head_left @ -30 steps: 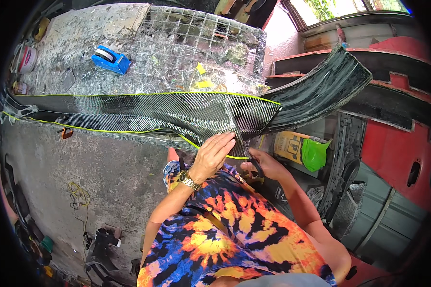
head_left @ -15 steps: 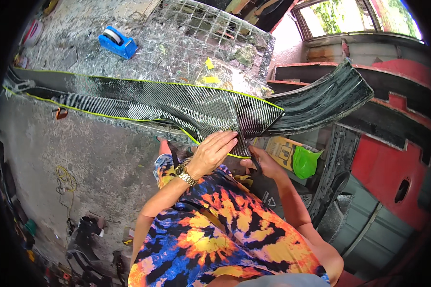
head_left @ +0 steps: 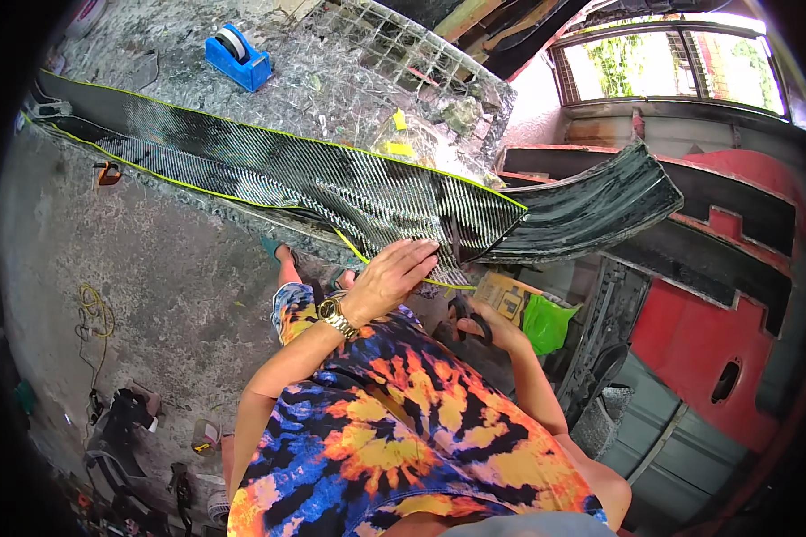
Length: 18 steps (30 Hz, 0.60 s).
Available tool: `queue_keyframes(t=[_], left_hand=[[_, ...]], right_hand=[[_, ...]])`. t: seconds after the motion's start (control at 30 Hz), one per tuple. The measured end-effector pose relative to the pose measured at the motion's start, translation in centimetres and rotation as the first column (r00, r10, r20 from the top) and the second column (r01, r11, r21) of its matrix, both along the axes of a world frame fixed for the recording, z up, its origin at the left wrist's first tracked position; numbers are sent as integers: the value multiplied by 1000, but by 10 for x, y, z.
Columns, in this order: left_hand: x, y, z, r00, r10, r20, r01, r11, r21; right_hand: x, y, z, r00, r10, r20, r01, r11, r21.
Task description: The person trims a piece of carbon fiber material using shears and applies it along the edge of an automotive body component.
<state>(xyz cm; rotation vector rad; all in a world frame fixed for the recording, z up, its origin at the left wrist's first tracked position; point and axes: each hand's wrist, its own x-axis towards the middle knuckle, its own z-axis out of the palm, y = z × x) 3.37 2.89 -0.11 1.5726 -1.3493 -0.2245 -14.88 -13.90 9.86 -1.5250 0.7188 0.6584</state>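
A long strip of black woven carbon fibre cloth [head_left: 269, 166], edged with yellow-green tape, lies over a long, dark curved piece [head_left: 609, 206] whose bare end sticks out at the right. My left hand [head_left: 390, 279] rests on the cloth's near edge, palm down, fingers stretched out close together. Just right of it, below the cloth's taped edge, my right hand [head_left: 500, 324] grips black-handled scissors [head_left: 464, 313]. The scissors are apart from the cloth; their blades are hard to make out.
A blue tape dispenser [head_left: 238, 58] stands on the resin-stained worktable [head_left: 295, 98], near yellow tape scraps [head_left: 399, 149]. An orange-handled clamp [head_left: 108, 174] is at the table's near edge. Red and black panels [head_left: 698, 340] stack at right, beside a bright green bag [head_left: 547, 322].
My right hand has drawn the scissors down and away from the cloth's near edge. My left hand stays on the cloth. The whole view has shifted slightly.
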Motion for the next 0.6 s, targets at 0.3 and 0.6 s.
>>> queue_keyframes(t=[0.3, 0.6], left_hand=[[-14, 1, 6, 993, 64, 100, -75, 991, 109], [-15, -13, 6, 961, 174, 216, -220, 952, 211]], right_hand=[[-13, -15, -15, 999, -30, 31, 26, 994, 110], [-3, -15, 1, 999, 39, -25, -37, 996, 77]])
